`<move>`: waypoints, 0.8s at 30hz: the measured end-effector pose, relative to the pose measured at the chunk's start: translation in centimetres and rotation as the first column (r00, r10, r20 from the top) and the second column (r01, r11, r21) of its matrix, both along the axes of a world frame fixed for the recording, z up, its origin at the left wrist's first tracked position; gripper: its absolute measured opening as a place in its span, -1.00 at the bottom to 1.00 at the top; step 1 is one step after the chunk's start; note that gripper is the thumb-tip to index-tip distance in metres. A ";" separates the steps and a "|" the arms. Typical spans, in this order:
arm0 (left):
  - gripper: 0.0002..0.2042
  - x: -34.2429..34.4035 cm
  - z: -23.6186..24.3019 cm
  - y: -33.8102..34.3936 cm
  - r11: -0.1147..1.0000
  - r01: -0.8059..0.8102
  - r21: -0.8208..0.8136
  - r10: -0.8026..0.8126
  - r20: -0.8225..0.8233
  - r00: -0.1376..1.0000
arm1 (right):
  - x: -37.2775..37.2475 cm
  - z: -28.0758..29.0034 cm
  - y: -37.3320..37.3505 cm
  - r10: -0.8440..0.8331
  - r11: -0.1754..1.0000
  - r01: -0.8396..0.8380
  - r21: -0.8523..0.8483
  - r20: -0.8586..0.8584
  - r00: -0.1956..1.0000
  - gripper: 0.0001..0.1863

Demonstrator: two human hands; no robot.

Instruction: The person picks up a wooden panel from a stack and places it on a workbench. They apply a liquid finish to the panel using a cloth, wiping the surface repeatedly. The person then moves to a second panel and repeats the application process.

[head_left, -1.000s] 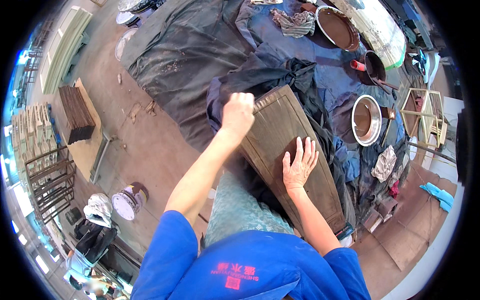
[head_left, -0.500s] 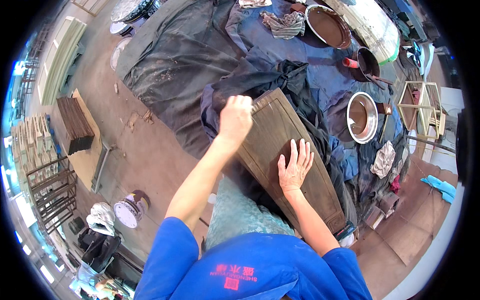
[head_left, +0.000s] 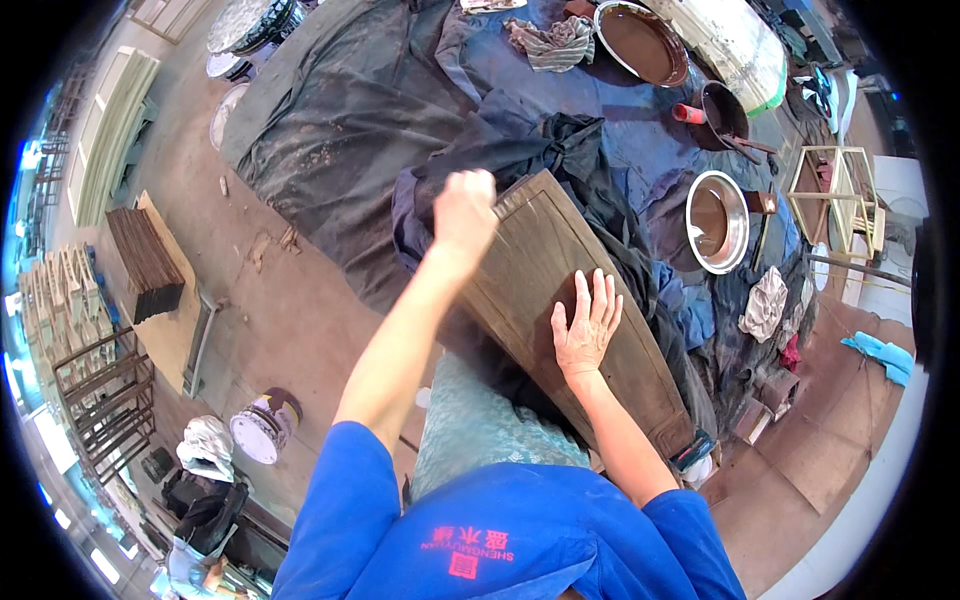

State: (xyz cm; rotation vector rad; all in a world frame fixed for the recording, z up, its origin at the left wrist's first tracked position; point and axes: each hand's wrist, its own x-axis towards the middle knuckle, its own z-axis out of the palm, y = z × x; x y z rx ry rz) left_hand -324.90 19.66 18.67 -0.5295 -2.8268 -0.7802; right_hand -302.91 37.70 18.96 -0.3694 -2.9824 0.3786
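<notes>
Pale boards: a stack of pale boards point(head_left: 112, 135) is standing at far left.
Brown boards: thin dark boards point(head_left: 145, 262) are lying piled on a plywood sheet point(head_left: 180, 335), nearer than the pale stack.
Rack: a brown rack point(head_left: 105, 390) is standing at near left, close to the plywood.
Bucket: a white-and-purple bucket point(head_left: 265, 425) is sitting on the reddish floor point(head_left: 310, 335), right of the rack.
Dark sheet: a wrinkled dark sheet point(head_left: 350, 130) is spreading across the far middle.
Left hand: the left hand point(head_left: 465, 210) is forming a fist at the panel's far left edge; can't tell whether anything is inside, or whether it's touching the panel.
Panel: the brown wooden panel point(head_left: 530, 260) is lying on bunched dark cloth in front of the person, running from far left to near right.
Striped rag: a striped rag point(head_left: 555, 45) is lying crumpled at the far side.
Right hand: the right hand point(head_left: 588, 325) is resting flat on the panel, fingers spread, gripping nothing.
Basin: a wide basin point(head_left: 640, 42) is holding brown liquid, right of the striped rag.
Bowl: a silver bowl point(head_left: 712, 222), also holding brown liquid, is sitting right of the panel.
Pan: a dark pan point(head_left: 726, 112) is sitting between basin and bowl.
Rag: a pale rag point(head_left: 765, 305) is lying nearer than the bowl.
Frame: a pale wooden frame point(head_left: 832, 195) is standing at right.
</notes>
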 end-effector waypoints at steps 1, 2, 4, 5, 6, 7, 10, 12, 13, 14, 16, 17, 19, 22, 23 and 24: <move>-0.96 -0.8 -0.6 -1.8 0.996 -0.073 -0.047 0.072 -0.027 0.997 | 0.0 0.1 -0.1 0.003 1.000 -0.003 -0.004 -0.002 1.000 -0.33; -0.94 -1.3 0.1 -2.8 0.993 -0.115 -0.010 0.114 -0.013 0.993 | -0.4 -0.2 0.4 -0.003 1.000 0.003 0.000 -0.016 1.000 -0.33; -0.88 0.3 2.6 -5.2 0.985 -0.158 0.076 0.154 0.057 0.986 | 0.4 -0.2 0.4 -0.015 1.000 0.015 -0.008 -0.012 1.000 -0.33; -0.85 1.2 3.7 -6.1 0.976 -0.165 0.139 0.155 0.082 0.985 | 0.5 -0.3 0.4 -0.017 1.000 0.017 -0.006 -0.019 1.000 -0.33; -0.84 2.9 3.8 -7.1 0.970 -0.184 0.156 0.168 0.110 0.980 | 0.5 -0.4 0.4 -0.016 1.000 0.016 -0.004 -0.031 0.999 -0.33; -0.83 4.9 4.3 -7.9 0.964 -0.215 0.157 0.183 0.193 0.964 | 0.5 -0.4 0.4 -0.015 1.000 0.015 -0.003 -0.043 0.999 -0.33; -0.80 12.4 5.8 -7.9 0.902 -0.355 0.247 0.229 0.423 0.877 | 0.4 -0.1 0.4 -0.013 1.000 0.012 -0.006 -0.071 0.997 -0.33; -0.81 18.0 5.6 -7.0 0.896 -0.368 0.249 0.189 0.536 0.823 | 0.6 -0.3 0.4 -0.014 1.000 0.012 -0.022 -0.089 0.996 -0.32; -0.82 20.8 4.9 -6.6 0.918 -0.345 0.197 0.182 0.562 0.807 | 0.7 -0.1 0.3 -0.006 0.999 0.002 -0.038 -0.100 0.995 -0.32; -0.81 23.5 4.6 -6.0 0.921 -0.310 0.238 0.115 0.592 0.797 | 0.8 -0.1 0.2 -0.002 0.999 -0.003 -0.052 -0.111 0.994 -0.32; -0.79 27.5 5.6 -4.6 0.943 -0.258 0.209 0.038 0.703 0.710 | 1.1 0.1 0.6 0.008 0.997 -0.019 -0.080 -0.135 0.991 -0.33; -0.77 28.4 7.0 -3.8 0.954 -0.237 0.183 0.005 0.782 0.624 | 1.3 0.4 0.9 0.024 0.991 -0.046 -0.128 -0.165 0.986 -0.34; -0.76 29.9 8.5 -2.0 0.966 -0.193 0.172 -0.038 0.832 0.554 | 2.7 1.4 2.7 0.077 0.945 -0.130 -0.301 -0.183 0.980 -0.37; -0.77 31.2 8.2 0.6 0.965 -0.074 0.253 -0.162 0.790 0.592 | 8.6 3.4 5.7 0.016 0.900 -0.093 -0.426 -0.181 0.983 -0.51; -0.77 31.7 8.1 2.2 0.952 -0.026 0.305 -0.228 0.764 0.603 | 11.3 4.0 7.0 0.004 0.863 -0.083 -0.498 -0.157 0.988 -0.59; -0.78 31.9 8.7 3.8 0.945 -0.009 0.326 -0.264 0.783 0.562 | 14.4 4.5 8.1 -0.044 0.853 -0.057 -0.519 -0.180 0.983 -0.62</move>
